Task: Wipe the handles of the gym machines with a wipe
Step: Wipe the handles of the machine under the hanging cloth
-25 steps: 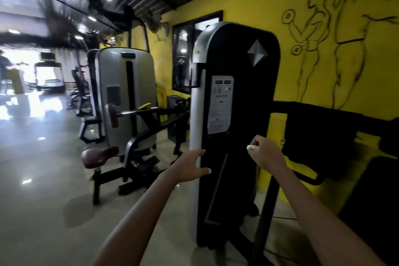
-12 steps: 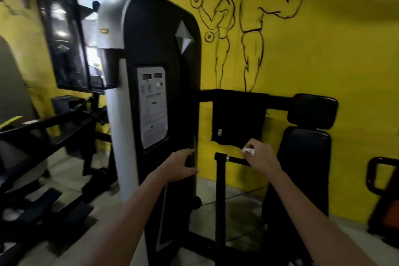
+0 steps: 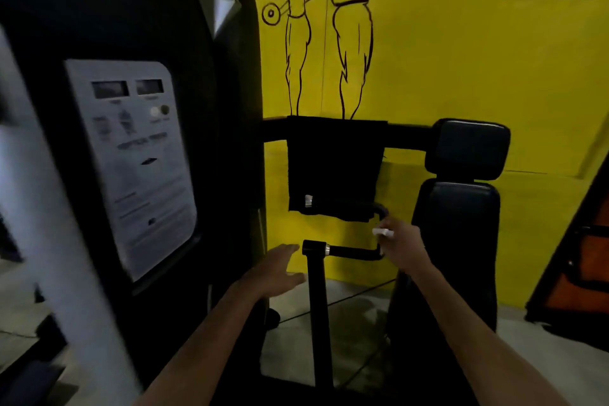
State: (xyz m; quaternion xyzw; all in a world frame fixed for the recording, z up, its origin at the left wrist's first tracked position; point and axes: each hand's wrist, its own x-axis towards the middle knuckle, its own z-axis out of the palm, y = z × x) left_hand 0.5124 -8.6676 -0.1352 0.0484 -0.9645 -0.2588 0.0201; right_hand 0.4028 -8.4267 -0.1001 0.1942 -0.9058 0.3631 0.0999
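I see my right hand [image 3: 400, 249] at the far end of the black handle [image 3: 354, 252], fingers curled and pinching a small white wipe [image 3: 382, 232] that pokes out at the top of the fist. Most of the wipe is hidden inside the hand, and I cannot tell whether it touches the handle. The handle runs sideways from the top of a black post [image 3: 318, 313], whose foot is lost in shadow.

My left hand [image 3: 278, 269] hovers just left of the post with fingers straight and slightly spread, holding nothing; it is blurred, so I cannot tell whether the fingertips touch the post.

A dark cloth [image 3: 334, 168] hangs over a crossbar [image 3: 407, 135], covering part of a second curved grip behind my right hand. The seat back [image 3: 456, 241] and headrest [image 3: 468, 150] stand to the right. The label [image 3: 131, 155] on the big black housing [image 3: 148, 10] is too smeared to read. The yellow wall [image 3: 478, 59] carries painted figures cut off at the top edge.
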